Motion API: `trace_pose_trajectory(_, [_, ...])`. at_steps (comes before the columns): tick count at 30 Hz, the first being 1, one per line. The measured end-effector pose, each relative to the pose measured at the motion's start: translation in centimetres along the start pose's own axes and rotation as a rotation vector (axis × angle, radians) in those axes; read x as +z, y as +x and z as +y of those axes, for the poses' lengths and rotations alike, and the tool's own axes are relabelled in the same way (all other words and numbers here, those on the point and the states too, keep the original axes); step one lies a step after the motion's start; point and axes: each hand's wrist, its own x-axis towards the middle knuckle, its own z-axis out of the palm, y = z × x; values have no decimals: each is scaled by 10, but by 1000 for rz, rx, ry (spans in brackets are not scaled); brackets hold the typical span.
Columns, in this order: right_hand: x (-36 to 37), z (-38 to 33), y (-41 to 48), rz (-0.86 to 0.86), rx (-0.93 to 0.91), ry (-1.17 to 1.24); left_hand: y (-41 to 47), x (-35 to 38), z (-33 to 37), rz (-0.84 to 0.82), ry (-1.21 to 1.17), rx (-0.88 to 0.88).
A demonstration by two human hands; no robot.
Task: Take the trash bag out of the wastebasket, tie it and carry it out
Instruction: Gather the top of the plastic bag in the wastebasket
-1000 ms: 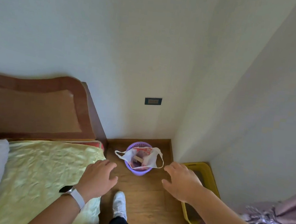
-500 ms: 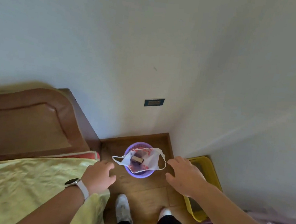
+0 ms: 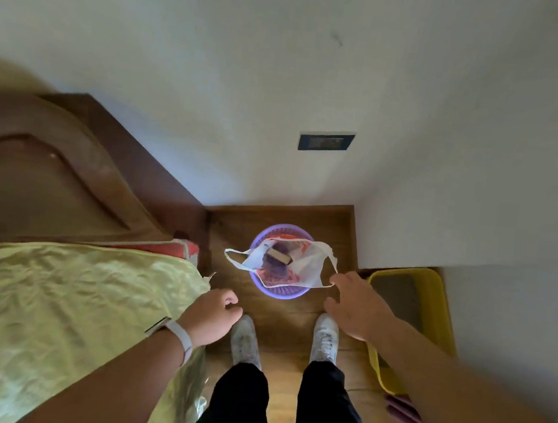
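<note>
Looking down, I saw the purple wastebasket [image 3: 278,288] at twelve o'clock of my feet, white trash bag [image 3: 306,266] inside, my right hand [image 3: 355,305] fingers spread by its handle at three o'clock, my left hand [image 3: 213,318] loosely curled, empty.

White walls [image 3: 287,57] meet in a corner above a wood-plank floor [image 3: 289,326]. A dark wall outlet [image 3: 326,142] sits low on the facing wall. At the left stands a bed with a brown wooden headboard [image 3: 68,172] and a crinkled pale green bedspread [image 3: 71,310]. A yellow plastic bin [image 3: 432,313] lies against the right wall. Soft daylight falls across the floor.
</note>
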Motion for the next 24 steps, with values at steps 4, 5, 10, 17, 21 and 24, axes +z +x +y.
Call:
trace_pose_trajectory(4, [32, 26, 64, -45, 47, 127, 65, 29, -5, 14, -112, -96])
trace_pose_trajectory(5, [41, 31, 78, -54, 69, 160, 82, 37, -6, 22, -133, -118])
trace_pose_trajectory(10, [83, 59, 138, -52, 132, 359, 159, 67, -15, 60, -187, -184])
trace_pose_trajectory(17, [144, 111, 227, -119, 219, 430, 232, 114, -40, 50, -237, -229])
trace_pose_trajectory(21, [162, 139, 271, 30, 273, 273, 273, 134, -62, 154, -398, -384])
trace_pose_trajectory(24, [177, 154, 295, 168, 232, 195, 301, 142, -78, 247, -582, -518])
